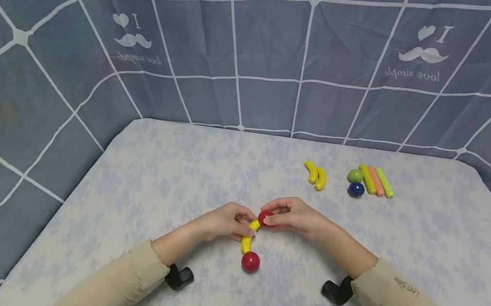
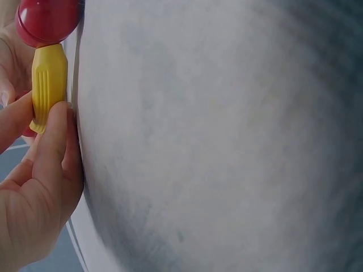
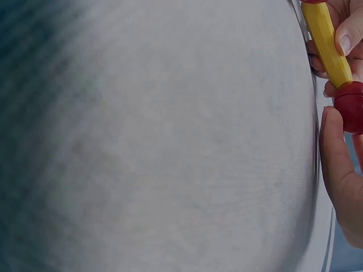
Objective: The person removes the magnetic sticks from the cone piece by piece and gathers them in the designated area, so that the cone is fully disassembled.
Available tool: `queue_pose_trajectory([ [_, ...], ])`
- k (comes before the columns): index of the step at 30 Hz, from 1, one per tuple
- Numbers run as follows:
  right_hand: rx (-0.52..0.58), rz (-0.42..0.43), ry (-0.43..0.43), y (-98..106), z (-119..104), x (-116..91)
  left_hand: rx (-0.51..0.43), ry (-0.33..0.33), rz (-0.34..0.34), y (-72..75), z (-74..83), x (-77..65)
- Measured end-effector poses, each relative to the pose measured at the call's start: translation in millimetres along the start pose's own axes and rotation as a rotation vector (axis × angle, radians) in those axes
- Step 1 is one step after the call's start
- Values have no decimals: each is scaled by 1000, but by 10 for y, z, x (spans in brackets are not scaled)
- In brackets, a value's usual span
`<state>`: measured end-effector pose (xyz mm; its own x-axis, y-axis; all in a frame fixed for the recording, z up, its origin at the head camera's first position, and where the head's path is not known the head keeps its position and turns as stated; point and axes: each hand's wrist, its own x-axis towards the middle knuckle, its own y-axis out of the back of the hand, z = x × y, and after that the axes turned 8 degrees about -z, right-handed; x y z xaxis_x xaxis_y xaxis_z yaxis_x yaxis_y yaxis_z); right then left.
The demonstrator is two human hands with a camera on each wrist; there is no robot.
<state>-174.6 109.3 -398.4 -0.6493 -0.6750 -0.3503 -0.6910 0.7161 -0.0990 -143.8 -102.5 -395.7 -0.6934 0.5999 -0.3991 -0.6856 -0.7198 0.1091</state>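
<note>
My left hand (image 1: 231,222) pinches a curved yellow magnetic-style stick (image 1: 246,244) between thumb and fingers, near the middle of the table. A red ball (image 1: 251,262) sits against the stick's near end; in the left wrist view that red ball (image 2: 48,21) meets the yellow stick (image 2: 50,79). At the far end, my right hand (image 1: 294,216) holds a second red ball (image 1: 265,217) between thumb and fingertips. The right wrist view shows this red ball (image 3: 350,106) right at the tip of the yellow stick (image 3: 327,45).
Two curved yellow sticks (image 1: 315,175) lie farther back. Right of them are a green ball (image 1: 355,176), a dark blue ball (image 1: 356,190) and straight sticks in yellow (image 1: 368,179), salmon (image 1: 375,181) and lime (image 1: 384,182). A grey curtain (image 1: 268,47) hangs behind the table (image 1: 178,165).
</note>
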Motion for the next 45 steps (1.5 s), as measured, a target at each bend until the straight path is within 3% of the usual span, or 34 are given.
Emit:
queue_pose_trajectory([
  [6,-4,-9,-21,0,32,-24,-21,5,-29,-26,-12,-11],
  [24,-21,-47,2,27,46,-52,-14,1,-27,-62,-21,-11],
  [33,-104,-20,27,38,-53,-87,-10,-26,1,-60,28,12],
  [45,-256,82,70,54,-94,-95,14,-36,18,-38,79,61],
])
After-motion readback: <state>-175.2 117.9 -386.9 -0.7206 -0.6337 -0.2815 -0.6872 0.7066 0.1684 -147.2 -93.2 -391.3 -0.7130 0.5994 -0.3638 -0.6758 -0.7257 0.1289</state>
